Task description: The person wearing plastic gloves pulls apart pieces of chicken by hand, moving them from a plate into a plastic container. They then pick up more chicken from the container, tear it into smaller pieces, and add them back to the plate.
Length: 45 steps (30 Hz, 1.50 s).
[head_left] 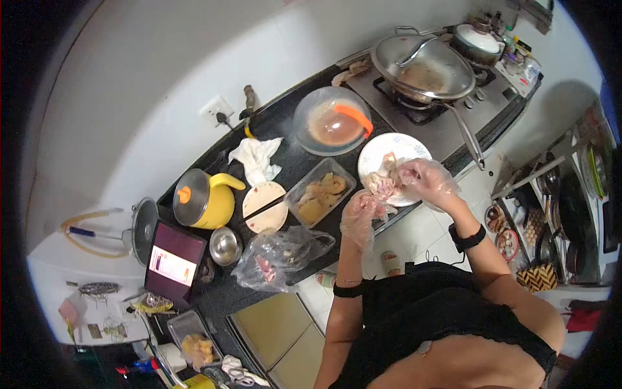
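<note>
My left hand [361, 212], in a clear plastic glove, is closed on a pale pink piece of raw meat [383, 187] that looks like chicken. My right hand [429, 181], gloved the same way, pinches the meat's other side, its fingers partly hidden. Both hands are over the near edge of a white plate [379, 148] with a faint pattern. Left of the plate stands a clear plastic container [299, 219] of yellowish meat pieces. A clear plastic bag [304, 249] with a little pink meat lies nearer the counter edge.
Behind the container sits a bowl of brownish liquid [324, 133] with an orange-handled tool [354, 118]. A lidded pan [424, 68] rests on the stove, its handle [468, 137] jutting toward me. Farther left are a yellow pot [217, 206], metal bowl [225, 246] and tablet [172, 267].
</note>
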Available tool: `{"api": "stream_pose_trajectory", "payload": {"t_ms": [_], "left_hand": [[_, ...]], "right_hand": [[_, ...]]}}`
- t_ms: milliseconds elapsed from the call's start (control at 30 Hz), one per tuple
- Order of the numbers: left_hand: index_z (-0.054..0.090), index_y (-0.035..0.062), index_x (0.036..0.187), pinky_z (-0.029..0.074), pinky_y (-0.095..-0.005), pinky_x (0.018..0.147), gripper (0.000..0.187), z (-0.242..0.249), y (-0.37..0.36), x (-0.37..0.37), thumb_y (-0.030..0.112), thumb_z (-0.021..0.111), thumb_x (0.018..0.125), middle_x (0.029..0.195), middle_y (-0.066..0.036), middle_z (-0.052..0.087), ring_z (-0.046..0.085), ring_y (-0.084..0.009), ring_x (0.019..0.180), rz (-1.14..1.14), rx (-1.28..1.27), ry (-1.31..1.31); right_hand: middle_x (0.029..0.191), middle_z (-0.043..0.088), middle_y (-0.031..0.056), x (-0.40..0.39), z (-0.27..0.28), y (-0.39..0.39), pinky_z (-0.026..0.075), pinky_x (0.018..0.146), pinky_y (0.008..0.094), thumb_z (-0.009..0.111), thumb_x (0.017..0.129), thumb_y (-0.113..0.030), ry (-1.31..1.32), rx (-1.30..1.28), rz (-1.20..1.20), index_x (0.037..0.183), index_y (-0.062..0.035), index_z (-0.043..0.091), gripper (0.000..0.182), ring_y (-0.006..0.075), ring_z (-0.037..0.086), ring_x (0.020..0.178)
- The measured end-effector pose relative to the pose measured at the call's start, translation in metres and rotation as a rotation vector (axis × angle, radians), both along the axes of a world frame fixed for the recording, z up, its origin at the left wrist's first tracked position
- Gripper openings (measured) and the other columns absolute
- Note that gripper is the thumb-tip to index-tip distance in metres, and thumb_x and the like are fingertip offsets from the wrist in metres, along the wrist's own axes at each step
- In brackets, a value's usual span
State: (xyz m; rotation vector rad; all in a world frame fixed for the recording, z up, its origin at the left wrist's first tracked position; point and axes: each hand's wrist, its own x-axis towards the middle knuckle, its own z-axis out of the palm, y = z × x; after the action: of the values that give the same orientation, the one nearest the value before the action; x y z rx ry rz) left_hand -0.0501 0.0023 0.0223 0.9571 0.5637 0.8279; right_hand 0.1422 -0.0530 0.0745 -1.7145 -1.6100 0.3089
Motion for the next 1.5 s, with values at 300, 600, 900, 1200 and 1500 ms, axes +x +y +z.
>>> {"api": "stream_pose_trajectory", "payload": {"t_ms": [300, 600, 900, 1200, 1500], "left_hand": [[0.055, -0.0009, 0.096, 0.041, -0.0210, 0.053, 0.018, 0.018, -0.005, -0.014, 0.011, 0.054, 0.082, 0.076, -0.003, 0.056, 0.050, -0.0083, 0.061, 0.087, 0.090, 0.136], [0.055, -0.0017, 0.098, 0.042, -0.0221, 0.054, 0.023, 0.017, 0.000, 0.001, 0.012, 0.056, 0.080, 0.074, -0.002, 0.057, 0.050, -0.0089, 0.059, 0.071, 0.610, 0.640], [0.055, -0.0003, 0.101, 0.045, -0.0246, 0.067, 0.023, 0.028, -0.012, 0.024, 0.007, 0.056, 0.079, 0.086, -0.007, 0.058, 0.054, -0.0117, 0.072, 0.040, 0.569, 0.518], [0.054, -0.0009, 0.100, 0.044, -0.0259, 0.068, 0.027, 0.027, -0.014, 0.036, 0.007, 0.062, 0.075, 0.084, -0.007, 0.057, 0.054, -0.0132, 0.077, 0.247, 0.851, 0.577], [0.056, -0.0020, 0.092, 0.043, -0.0282, 0.065, 0.021, 0.013, -0.018, 0.042, 0.011, 0.062, 0.077, 0.080, -0.009, 0.056, 0.053, -0.0157, 0.073, 0.200, 0.352, 0.354]], "right_hand": [[0.081, 0.056, 0.0001, -0.045, -0.002, 0.029, 0.042, 0.069, 0.0249, 0.063, 0.073, -0.012, 0.562, -0.204, 0.338, 0.098, -0.0007, 0.053, 0.029, 0.0109, 0.050, 0.074], [0.103, 0.055, 0.0012, -0.022, -0.014, 0.016, 0.040, 0.083, 0.0259, 0.059, 0.079, -0.017, 0.996, -0.293, 0.257, 0.111, -0.0039, 0.050, 0.036, 0.0112, 0.049, 0.095], [0.097, 0.055, -0.0029, -0.003, -0.002, -0.001, 0.040, 0.082, 0.0243, 0.057, 0.082, -0.016, 1.010, -0.212, 0.341, 0.106, -0.0067, 0.055, 0.026, 0.0073, 0.049, 0.092], [0.103, 0.055, 0.0007, -0.012, 0.002, -0.004, 0.040, 0.083, 0.0259, 0.057, 0.081, -0.014, 1.147, -0.156, 0.179, 0.116, -0.0055, 0.048, 0.037, 0.0105, 0.051, 0.093], [0.097, 0.059, 0.0129, 0.003, 0.009, -0.005, 0.043, 0.080, 0.0361, 0.055, 0.075, -0.013, -0.013, -0.055, 0.173, 0.108, -0.0047, 0.053, 0.033, 0.0289, 0.056, 0.090]]}}
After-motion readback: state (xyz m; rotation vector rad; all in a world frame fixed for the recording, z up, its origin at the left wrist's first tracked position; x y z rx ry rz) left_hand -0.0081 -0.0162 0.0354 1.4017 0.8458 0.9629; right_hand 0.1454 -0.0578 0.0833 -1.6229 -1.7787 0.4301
